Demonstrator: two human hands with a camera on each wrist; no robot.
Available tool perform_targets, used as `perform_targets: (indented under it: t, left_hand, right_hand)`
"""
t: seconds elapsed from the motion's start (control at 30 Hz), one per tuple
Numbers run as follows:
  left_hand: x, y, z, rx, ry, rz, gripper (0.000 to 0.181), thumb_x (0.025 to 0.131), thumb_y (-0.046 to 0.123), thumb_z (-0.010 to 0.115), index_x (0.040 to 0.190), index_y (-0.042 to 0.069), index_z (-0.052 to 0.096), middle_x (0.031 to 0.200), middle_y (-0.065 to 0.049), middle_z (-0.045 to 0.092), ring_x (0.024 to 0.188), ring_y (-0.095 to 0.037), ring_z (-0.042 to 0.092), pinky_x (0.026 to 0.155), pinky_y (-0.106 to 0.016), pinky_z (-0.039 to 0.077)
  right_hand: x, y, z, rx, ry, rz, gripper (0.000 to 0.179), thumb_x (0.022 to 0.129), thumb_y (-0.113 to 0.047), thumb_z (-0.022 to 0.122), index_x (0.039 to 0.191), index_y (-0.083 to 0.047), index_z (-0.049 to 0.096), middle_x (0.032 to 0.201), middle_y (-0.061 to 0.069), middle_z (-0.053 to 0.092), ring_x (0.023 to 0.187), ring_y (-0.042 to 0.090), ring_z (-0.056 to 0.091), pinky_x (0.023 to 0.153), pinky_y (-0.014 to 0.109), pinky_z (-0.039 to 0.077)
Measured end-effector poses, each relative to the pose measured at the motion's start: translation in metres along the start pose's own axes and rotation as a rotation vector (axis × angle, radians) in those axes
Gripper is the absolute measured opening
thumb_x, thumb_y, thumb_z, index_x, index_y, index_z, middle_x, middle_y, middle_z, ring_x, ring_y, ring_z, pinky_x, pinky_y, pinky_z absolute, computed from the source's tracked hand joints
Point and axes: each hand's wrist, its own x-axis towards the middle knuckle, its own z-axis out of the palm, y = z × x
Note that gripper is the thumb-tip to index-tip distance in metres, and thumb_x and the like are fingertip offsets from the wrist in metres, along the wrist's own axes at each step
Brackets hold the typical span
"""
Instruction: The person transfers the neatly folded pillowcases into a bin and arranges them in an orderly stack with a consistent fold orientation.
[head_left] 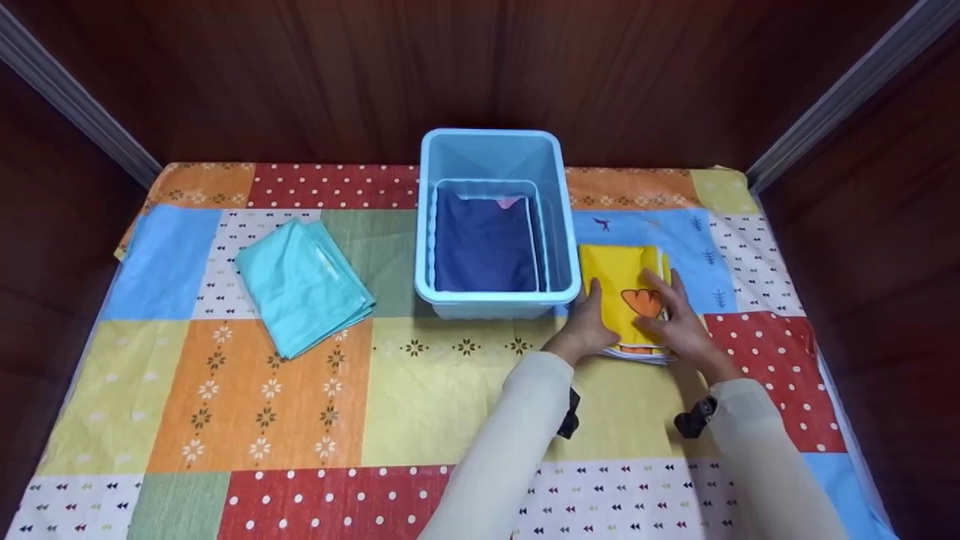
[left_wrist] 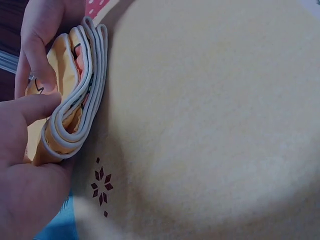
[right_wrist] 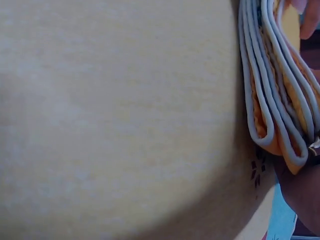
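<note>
A folded yellow cloth (head_left: pixel 616 274) with an orange print and pale piped edges lies right of the light-blue bin. My left hand (head_left: pixel 589 328) grips its left side, thumb on top and fingers along the edge. From the other side my right hand (head_left: pixel 684 326) holds the right edge, its thumb over the top face near the orange print. In the left wrist view the stacked layers of the yellow cloth (left_wrist: pixel 75 132) curve into a rounded fold between thumb and fingers. The right wrist view shows the piped fold ends of the cloth (right_wrist: pixel 275 90), with fingers beneath.
The light-blue plastic bin (head_left: pixel 499 297) stands at the middle back, with a folded navy cloth (head_left: pixel 484 244) inside. A folded teal cloth (head_left: pixel 304 289) lies to the left. Patchwork fabric (head_left: pixel 450 390) covers the table, and dark wooden panels (head_left: pixel 480 67) rise around it.
</note>
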Motion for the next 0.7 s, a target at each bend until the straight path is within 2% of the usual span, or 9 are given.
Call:
perform_targets:
  t: [0.07, 0.2, 0.33, 0.47, 0.6, 0.63, 0.7]
  left_hand:
    - [-0.0001, -0.0004, 0.0000, 0.021, -0.010, -0.006, 0.102, 0.087, 0.000, 0.076, 0.165, 0.012, 0.010, 0.171, -0.007, 0.001, 0.154, -0.018, 0.017, 0.117, -0.023, 0.030]
    - [-0.0014, -0.0012, -0.0007, 0.014, -0.023, -0.003, 0.098, 0.090, 0.001, 0.073, 0.164, 0.009, 0.010, 0.172, -0.004, -0.006, 0.155, -0.017, 0.013, 0.118, -0.025, 0.029]
    - [-0.0021, -0.0002, -0.0012, -0.013, -0.036, 0.013, 0.094, 0.092, 0.002, 0.071, 0.164, 0.008, 0.011, 0.171, 0.000, -0.012, 0.155, -0.018, 0.010, 0.118, -0.027, 0.030]
    - [-0.0010, 0.0008, -0.0012, -0.028, -0.030, 0.016, 0.091, 0.093, 0.002, 0.071, 0.163, 0.008, 0.014, 0.171, 0.001, -0.010, 0.155, -0.018, 0.011, 0.118, -0.026, 0.029]
    - [0.0010, -0.0004, -0.0008, -0.046, -0.022, 0.021, 0.090, 0.092, 0.000, 0.071, 0.163, 0.006, 0.016, 0.172, 0.000, -0.007, 0.155, -0.018, 0.014, 0.117, -0.025, 0.030]
    - [0.0011, -0.0004, -0.0010, -0.052, -0.022, 0.022, 0.090, 0.092, -0.001, 0.071, 0.163, 0.006, 0.016, 0.172, 0.000, -0.007, 0.155, -0.018, 0.013, 0.117, -0.025, 0.031]
    - [0.0013, -0.0003, -0.0011, -0.075, -0.019, 0.019, 0.090, 0.091, -0.002, 0.072, 0.162, 0.005, 0.017, 0.172, 0.000, -0.005, 0.155, -0.018, 0.013, 0.115, -0.025, 0.034]
  right_hand:
    - [-0.0005, 0.0014, 0.0010, -0.018, -0.019, -0.015, 0.074, 0.097, 0.002, 0.059, 0.162, -0.010, 0.025, 0.167, 0.012, -0.026, 0.153, 0.041, -0.013, 0.122, 0.059, 0.001]
    - [-0.0032, 0.0011, 0.0016, -0.035, -0.046, -0.007, 0.069, 0.097, 0.004, 0.057, 0.160, -0.009, 0.032, 0.167, 0.009, -0.025, 0.153, 0.040, -0.012, 0.123, 0.058, 0.001]
    - [-0.0058, -0.0009, -0.0018, -0.023, -0.049, 0.051, 0.069, 0.099, 0.001, 0.056, 0.161, -0.015, 0.031, 0.169, 0.004, -0.023, 0.153, 0.038, -0.009, 0.124, 0.056, 0.004]
    - [-0.0065, -0.0011, -0.0052, -0.002, -0.059, 0.107, 0.070, 0.100, -0.003, 0.055, 0.162, -0.021, 0.029, 0.170, -0.001, -0.020, 0.154, 0.035, -0.005, 0.124, 0.055, 0.012]
    - [-0.0068, -0.0014, -0.0058, -0.006, -0.066, 0.125, 0.069, 0.102, -0.006, 0.054, 0.163, -0.023, 0.028, 0.170, -0.001, -0.019, 0.154, 0.035, -0.004, 0.123, 0.054, 0.016]
    - [-0.0065, -0.0018, -0.0058, 0.000, -0.063, 0.129, 0.068, 0.102, -0.005, 0.053, 0.162, -0.022, 0.028, 0.170, 0.000, -0.019, 0.154, 0.035, -0.003, 0.123, 0.054, 0.017]
    - [-0.0072, -0.0041, -0.0053, 0.018, -0.052, 0.127, 0.066, 0.102, -0.004, 0.053, 0.162, -0.019, 0.029, 0.170, 0.004, -0.016, 0.154, 0.036, -0.001, 0.121, 0.039, 0.029]
